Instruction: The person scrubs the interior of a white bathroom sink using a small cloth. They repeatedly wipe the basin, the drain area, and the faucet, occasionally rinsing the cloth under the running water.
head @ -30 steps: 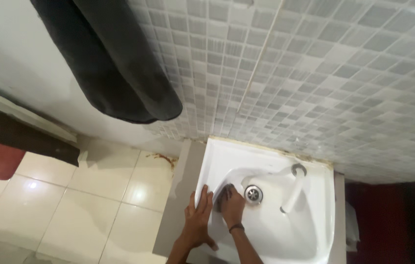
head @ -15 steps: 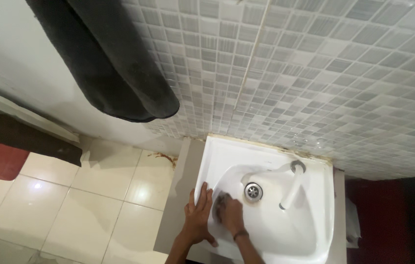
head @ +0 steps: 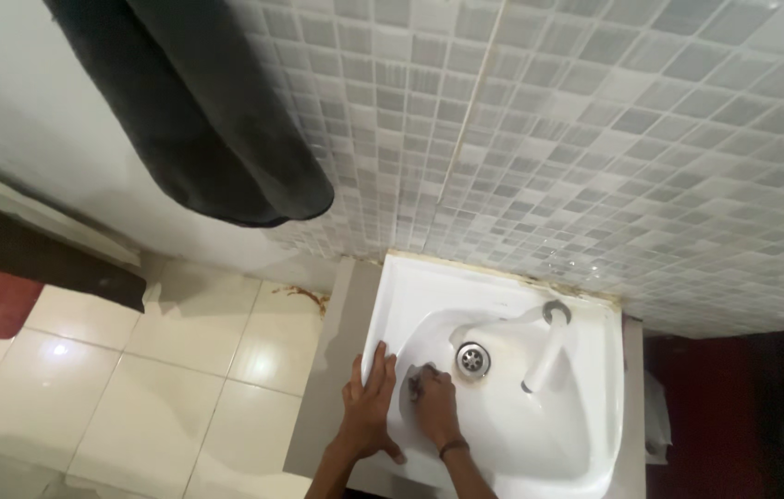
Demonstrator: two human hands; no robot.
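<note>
Right hand (head: 434, 407) presses down on a small grey scrub pad (head: 417, 376), fingers curled over it, against the basin's inner left slope. Pad mostly hidden; its long axis cannot be told. Left hand (head: 369, 399) lies flat, fingers spread, on the glossy white ceramic sink (head: 503, 300) rim. Steel drain (head: 471, 358) just beside; white spout (head: 547, 356) beyond.

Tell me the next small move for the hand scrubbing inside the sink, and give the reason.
Probably slide the right hand, pressing a small scrubber on the basin's left slope, toward the drain. The pad sits just left of the drain, so the bowl beyond it looks unreached. The left hand braces flat on the sink rim and can stay.
</note>
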